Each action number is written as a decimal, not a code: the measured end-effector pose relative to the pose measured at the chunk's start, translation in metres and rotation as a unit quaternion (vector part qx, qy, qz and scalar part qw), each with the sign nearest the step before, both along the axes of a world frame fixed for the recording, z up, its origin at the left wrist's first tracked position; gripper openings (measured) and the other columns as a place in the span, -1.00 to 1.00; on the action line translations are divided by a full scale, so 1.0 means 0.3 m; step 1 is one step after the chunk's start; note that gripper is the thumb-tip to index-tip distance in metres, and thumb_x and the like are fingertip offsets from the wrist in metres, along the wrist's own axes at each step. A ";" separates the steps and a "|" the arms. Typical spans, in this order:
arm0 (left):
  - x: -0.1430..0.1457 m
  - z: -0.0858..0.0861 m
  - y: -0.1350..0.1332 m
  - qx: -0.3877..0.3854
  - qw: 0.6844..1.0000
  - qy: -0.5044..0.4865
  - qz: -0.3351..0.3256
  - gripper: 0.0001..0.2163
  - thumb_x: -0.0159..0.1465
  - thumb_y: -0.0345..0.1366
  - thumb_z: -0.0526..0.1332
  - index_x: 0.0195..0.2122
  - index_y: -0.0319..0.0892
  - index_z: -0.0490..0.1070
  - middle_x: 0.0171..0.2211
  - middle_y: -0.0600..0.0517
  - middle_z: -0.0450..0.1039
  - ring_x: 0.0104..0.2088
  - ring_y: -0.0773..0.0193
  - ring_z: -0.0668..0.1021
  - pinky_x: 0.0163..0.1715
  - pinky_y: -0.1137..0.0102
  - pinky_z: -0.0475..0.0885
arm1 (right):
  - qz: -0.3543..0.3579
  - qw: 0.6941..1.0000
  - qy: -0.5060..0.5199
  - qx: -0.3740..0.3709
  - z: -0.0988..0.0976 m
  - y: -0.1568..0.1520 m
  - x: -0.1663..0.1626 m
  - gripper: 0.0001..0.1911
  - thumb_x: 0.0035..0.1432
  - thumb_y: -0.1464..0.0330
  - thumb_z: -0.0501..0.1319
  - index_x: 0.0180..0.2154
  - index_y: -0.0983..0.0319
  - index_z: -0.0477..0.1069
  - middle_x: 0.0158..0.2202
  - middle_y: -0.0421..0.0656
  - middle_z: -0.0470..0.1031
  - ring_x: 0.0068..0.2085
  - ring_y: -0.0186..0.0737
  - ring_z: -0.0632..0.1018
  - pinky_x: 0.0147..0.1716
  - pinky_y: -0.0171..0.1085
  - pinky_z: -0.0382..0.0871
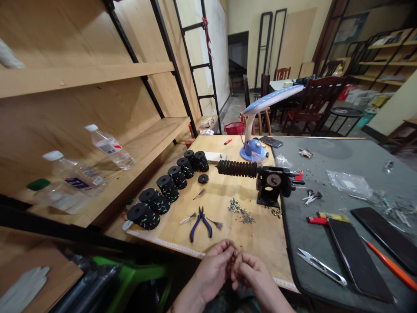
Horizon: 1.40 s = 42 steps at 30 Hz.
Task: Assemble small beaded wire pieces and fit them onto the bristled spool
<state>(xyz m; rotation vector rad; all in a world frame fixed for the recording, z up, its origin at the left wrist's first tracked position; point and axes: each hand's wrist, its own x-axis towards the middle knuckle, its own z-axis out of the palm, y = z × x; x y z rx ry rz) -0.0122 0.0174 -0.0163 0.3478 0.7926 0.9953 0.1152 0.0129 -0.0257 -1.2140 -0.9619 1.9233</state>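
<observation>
My left hand (pixel 219 264) and my right hand (pixel 250 270) meet at the table's front edge, fingertips pinched close together. A tiny dark piece shows at the left fingertips, too small to name; what the right fingers hold is hidden. Just beyond lie blue-handled pliers (pixel 201 224), open, with small feathery tufts (pixel 215 223) beside them. A pile of colourful beads (pixel 235 206) sits next to a heap of small grey pieces (pixel 247 218). Behind these stands a black hand-cranked winding machine (pixel 273 184) with a dark coil (pixel 237 168) on its shaft.
Black spools (pixel 168 188) line the left side. A blue lamp (pixel 252 148) stands at the back. On the grey mat (pixel 312 174) lie thread snips (pixel 322 266), phones (pixel 356 256), a red lighter (pixel 317 221) and an orange-handled tool (pixel 391 261). Bottles (pixel 110 148) stand on the left shelf.
</observation>
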 end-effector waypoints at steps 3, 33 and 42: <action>-0.002 -0.002 0.000 -0.003 1.000 -0.003 -0.002 -0.74 0.02 -0.25 0.44 -0.39 -0.24 0.41 -0.48 0.06 0.43 -0.55 0.39 0.43 -0.58 0.50 0.31 | 0.003 1.000 -0.004 -0.003 -0.002 -0.002 0.001 -0.86 -0.21 0.28 0.12 -0.62 0.22 0.28 -0.65 -0.25 0.46 -0.67 -0.41 0.43 -0.69 -0.44 0.07; -0.002 0.002 0.009 0.000 1.000 -0.003 0.004 -0.75 0.03 -0.28 0.44 -0.39 -0.26 0.41 -0.47 0.06 0.43 -0.51 0.39 0.44 -0.53 0.50 0.34 | 0.001 1.000 0.012 -0.014 0.046 0.002 0.004 -0.89 -0.20 0.31 0.11 -0.61 0.22 0.25 -0.65 -0.28 0.43 -0.66 -0.41 0.43 -0.66 -0.43 0.04; -0.005 -0.004 0.010 0.005 1.000 -0.010 -0.003 -0.76 0.04 -0.29 0.43 -0.39 -0.26 0.40 -0.48 0.06 0.42 -0.53 0.40 0.44 -0.56 0.51 0.31 | -0.002 1.000 0.018 -0.014 0.056 0.002 0.004 -0.89 -0.19 0.31 0.12 -0.60 0.22 0.25 -0.65 -0.27 0.42 -0.65 -0.39 0.42 -0.64 -0.41 0.04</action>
